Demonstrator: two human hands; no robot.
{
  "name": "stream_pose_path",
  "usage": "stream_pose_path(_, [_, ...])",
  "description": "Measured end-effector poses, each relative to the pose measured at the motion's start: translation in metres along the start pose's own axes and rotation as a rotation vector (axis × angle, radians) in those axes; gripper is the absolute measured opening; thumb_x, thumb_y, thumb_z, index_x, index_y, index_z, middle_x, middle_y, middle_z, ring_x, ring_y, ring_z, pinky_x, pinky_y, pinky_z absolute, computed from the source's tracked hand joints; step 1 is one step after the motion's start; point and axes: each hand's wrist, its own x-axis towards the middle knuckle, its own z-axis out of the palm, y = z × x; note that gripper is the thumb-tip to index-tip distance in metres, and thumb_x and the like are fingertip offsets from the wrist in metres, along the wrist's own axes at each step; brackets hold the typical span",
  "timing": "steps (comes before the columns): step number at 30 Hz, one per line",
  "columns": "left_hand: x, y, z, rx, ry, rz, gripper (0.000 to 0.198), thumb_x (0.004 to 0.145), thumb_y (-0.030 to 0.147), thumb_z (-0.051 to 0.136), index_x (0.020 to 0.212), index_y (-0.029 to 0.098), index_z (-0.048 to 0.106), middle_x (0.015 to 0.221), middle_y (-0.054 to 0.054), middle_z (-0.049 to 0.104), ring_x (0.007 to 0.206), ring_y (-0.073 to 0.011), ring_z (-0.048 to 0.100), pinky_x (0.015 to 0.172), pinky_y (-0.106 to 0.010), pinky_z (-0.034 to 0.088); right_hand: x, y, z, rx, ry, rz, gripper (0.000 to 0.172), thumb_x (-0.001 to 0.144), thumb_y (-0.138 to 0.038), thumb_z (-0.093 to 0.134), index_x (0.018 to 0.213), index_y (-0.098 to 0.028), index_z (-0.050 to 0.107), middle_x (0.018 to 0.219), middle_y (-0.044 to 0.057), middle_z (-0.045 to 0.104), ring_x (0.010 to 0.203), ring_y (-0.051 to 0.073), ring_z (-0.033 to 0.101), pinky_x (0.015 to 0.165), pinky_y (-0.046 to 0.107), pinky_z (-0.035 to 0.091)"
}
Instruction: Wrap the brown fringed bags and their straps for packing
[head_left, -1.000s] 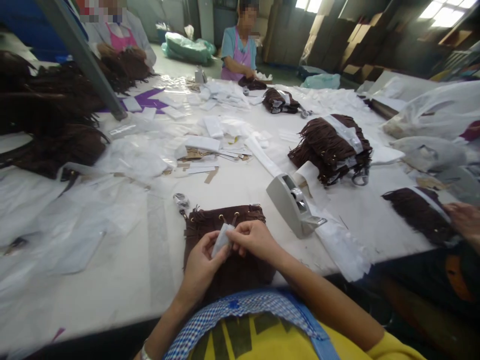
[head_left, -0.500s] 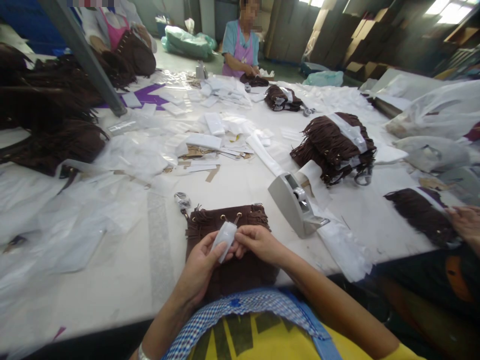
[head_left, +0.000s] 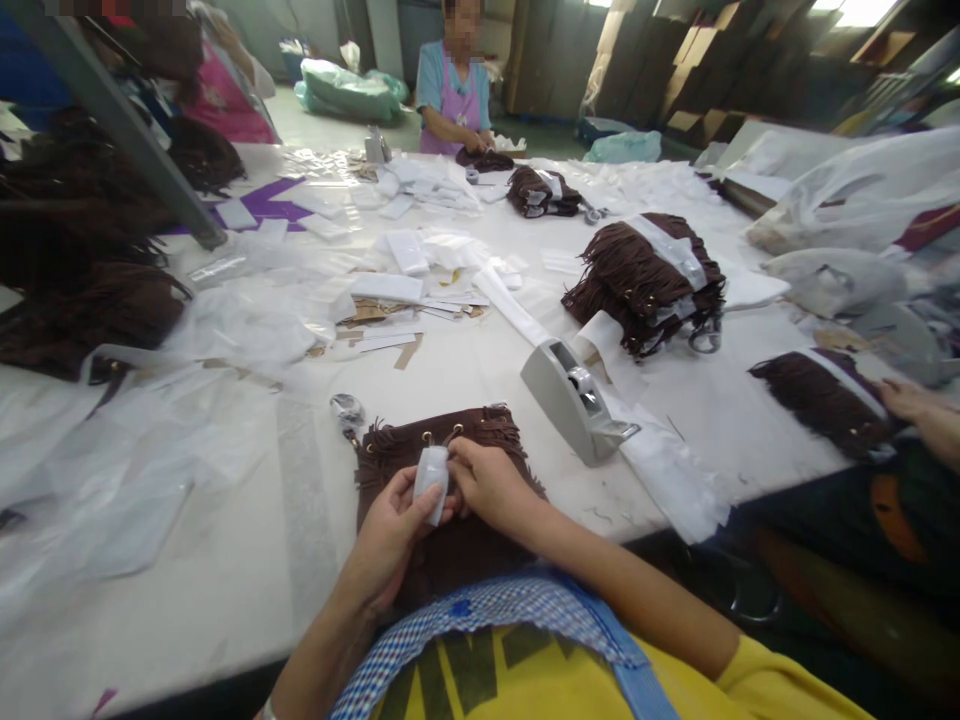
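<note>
A broad white worktable [head_left: 232, 600] fills a packing floor, its left side heaped with a pile of dark brown fringed bags [head_left: 82, 310] and, nearer the front, loose clear plastic sheets [head_left: 150, 450]. At the near edge, directly before the worker in yellow, a dark brown fringed drawstring bag [head_left: 472, 550] lies flat under both hands. Farther up and to the right sits a stack of fringed bags [head_left: 600, 275], bound with a pale band. Across the table, a person in a lilac apron [head_left: 454, 105] bends over dark material. A banded fringed bundle [head_left: 821, 405] rests near the right edge, a co-worker's hand [head_left: 911, 400] at its outer end. Between the drawstring bag and the stack stands a gray tape dispenser [head_left: 562, 405], apart from both. The worker's left hand [head_left: 397, 520] pinches a small white wrap [head_left: 432, 475] between thumb and fingers, holding it above the bag, just below the top edge. The right hand [head_left: 491, 485] meets the wrap's right side with bent fingers; whether they grip it or a cord beside it cannot be told. Plastic-covered hardware [head_left: 346, 412] lies off the bag's upper left corner, and small gold eyelets [head_left: 458, 430] dot the top.
</note>
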Motion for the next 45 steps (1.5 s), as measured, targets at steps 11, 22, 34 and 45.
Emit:
stream_pose_path(11, [-0.001,-0.004,-0.001,0.030,0.115,-0.043,0.030,0.077,0.018,0.076,0.104,0.019,0.062,0.100,-0.002,0.070,0.090,-0.0142,0.071,0.078,-0.018,0.058,-0.032,0.013,-0.060,-0.178,0.227,-0.173,0.014,0.094,-0.029,0.057,0.097,-0.024,0.069,0.083,0.000,0.073,0.074,0.014,0.067,0.073,0.023,0.049])
stream_pose_path(22, [-0.002,-0.006,0.008,0.061,0.173,-0.006,0.030,0.077,0.013,0.073,0.104,0.019,0.061,0.095,-0.002,0.072,0.090,-0.0155,0.072,0.077,-0.017,0.058,-0.056,0.099,-0.187,0.122,0.468,0.240,0.062,0.085,-0.072,0.048,0.076,-0.017,0.077,0.129,0.013,0.063,0.123,0.030,0.054,0.105,0.043,0.038])
stream_pose_path(34, [-0.002,-0.010,0.007,0.071,0.198,-0.002,0.026,0.082,0.011,0.066,0.106,0.021,0.059,0.099,-0.001,0.072,0.091,-0.0146,0.072,0.078,-0.018,0.058,-0.105,0.089,-0.182,0.462,0.530,0.390,0.046,0.065,-0.056,0.080,0.085,-0.015,0.076,0.090,0.010,0.074,0.072,0.015,0.066,0.069,0.027,0.053])
stream_pose_path(45, [-0.003,-0.012,0.005,0.032,0.177,0.032,0.041,0.072,0.020,0.080,0.106,0.022,0.057,0.101,-0.001,0.072,0.095,-0.0183,0.072,0.083,-0.023,0.059,-0.100,0.125,-0.154,0.339,0.624,0.423,0.047,0.068,-0.058,0.076,0.072,-0.012,0.071,0.068,0.008,0.069,0.054,0.012,0.059,0.050,0.023,0.048])
